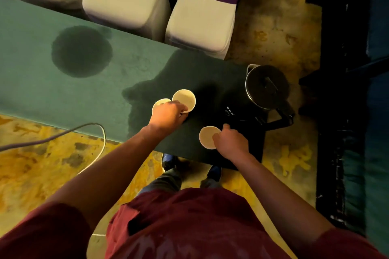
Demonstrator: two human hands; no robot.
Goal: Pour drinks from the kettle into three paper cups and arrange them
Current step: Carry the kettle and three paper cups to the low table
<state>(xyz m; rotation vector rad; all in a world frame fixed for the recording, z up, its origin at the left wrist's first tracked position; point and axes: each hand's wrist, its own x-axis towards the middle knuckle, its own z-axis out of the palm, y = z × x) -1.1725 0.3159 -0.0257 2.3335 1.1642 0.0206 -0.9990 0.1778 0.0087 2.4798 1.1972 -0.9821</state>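
- Paper cups, 3 in all, are seen from above on a green table (63, 90), near its right end.
- 2 of them stand side by side and touching: the far cup (185, 99) and the left cup (158, 104), which is partly hidden.
- The left hand (168, 114) is laid over the left cup, fingers curled down at the rims of both; which cup is grasped cannot be told.
- The near cup (207, 135) stands apart, closer to the table's front edge, and is gripped at its right rim by the right hand (230, 142).
- A steel kettle (266, 87), lid on, is set at the right end of the table, handle pointing toward the person.
- White-covered chairs (126, 0) are lined along the far side, 1 banded in purple.
- A cable (90, 127) is looped over the yellow floor at left.
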